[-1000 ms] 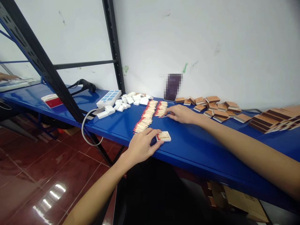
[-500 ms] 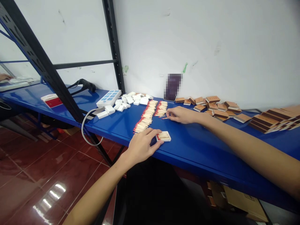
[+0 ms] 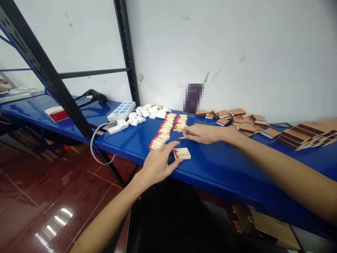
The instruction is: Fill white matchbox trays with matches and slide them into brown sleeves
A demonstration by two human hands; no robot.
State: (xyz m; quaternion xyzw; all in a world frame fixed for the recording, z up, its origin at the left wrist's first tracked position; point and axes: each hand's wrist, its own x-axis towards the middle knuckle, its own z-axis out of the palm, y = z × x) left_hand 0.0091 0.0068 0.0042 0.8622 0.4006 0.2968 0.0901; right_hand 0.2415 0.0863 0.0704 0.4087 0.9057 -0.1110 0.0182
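Note:
A small white matchbox tray (image 3: 186, 157) with red-headed matches inside lies near the front edge of the blue shelf. My left hand (image 3: 159, 162) is beside it, thumb and forefinger spread around its left end; the thumb is at its near corner, the forefinger apart from it. Farther back, my right hand (image 3: 201, 134) pinches a match (image 3: 181, 138), its red head pointing left. Two rows of matches lie behind the tray: a long row (image 3: 163, 130) to the left and a shorter row (image 3: 180, 122) close to my right fingertips.
White trays (image 3: 144, 113) lie heaped at the back left beside a power strip (image 3: 121, 111) with a grey cable. Brown matchbox sleeves (image 3: 247, 121) are scattered at the back right, with stacked ones (image 3: 302, 135) farther right. A pixelated phone-like object (image 3: 193, 98) leans on the wall.
My left forefinger has lifted off the tray and opened away from the thumb. My right hand has shifted slightly left and toward me, with the match still pinched.

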